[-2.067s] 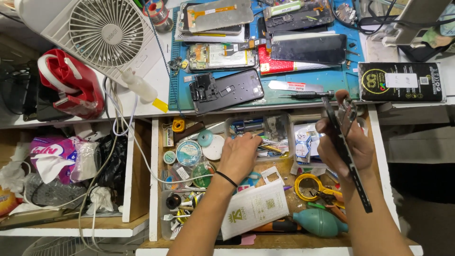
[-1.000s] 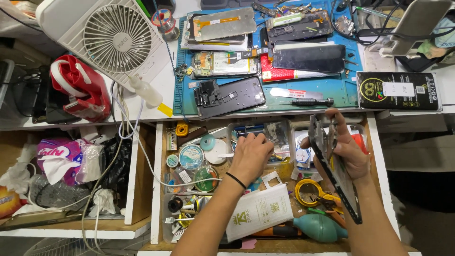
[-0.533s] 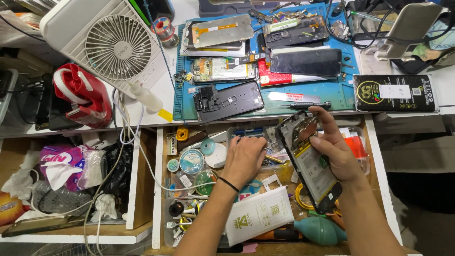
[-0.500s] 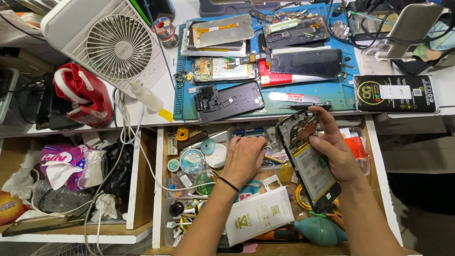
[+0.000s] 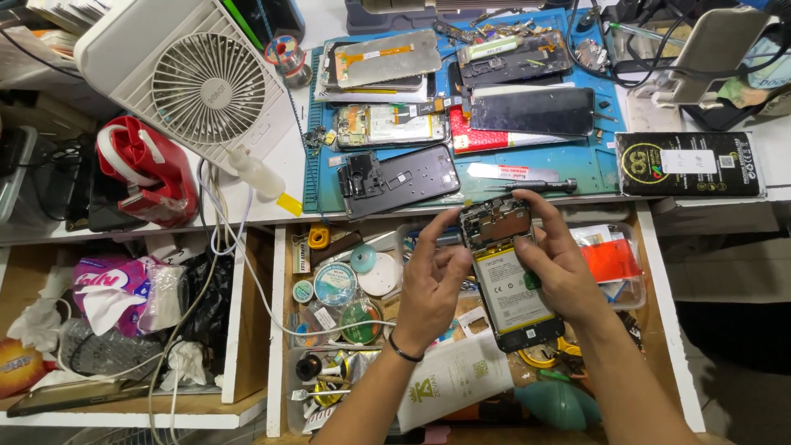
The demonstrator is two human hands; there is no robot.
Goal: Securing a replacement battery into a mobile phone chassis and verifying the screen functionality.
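Both hands [image 5: 494, 272] gripping opened phone [image 5: 511, 280]

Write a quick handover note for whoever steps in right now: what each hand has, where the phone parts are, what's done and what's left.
Left hand: fingertips on the top edge of the opened phone.
Right hand: gripping that phone, back cover off, battery and board exposed, above the open drawer.
Blue mat: other phone parts, a dark frame, a screwdriver.
Done: phone opened.
Left: battery and board are in place, nothing refitted.

Opened phone [image 5: 512, 284] in both hands, left hand [image 5: 428, 284], right hand [image 5: 560, 264], above cluttered drawer [image 5: 663, 330]
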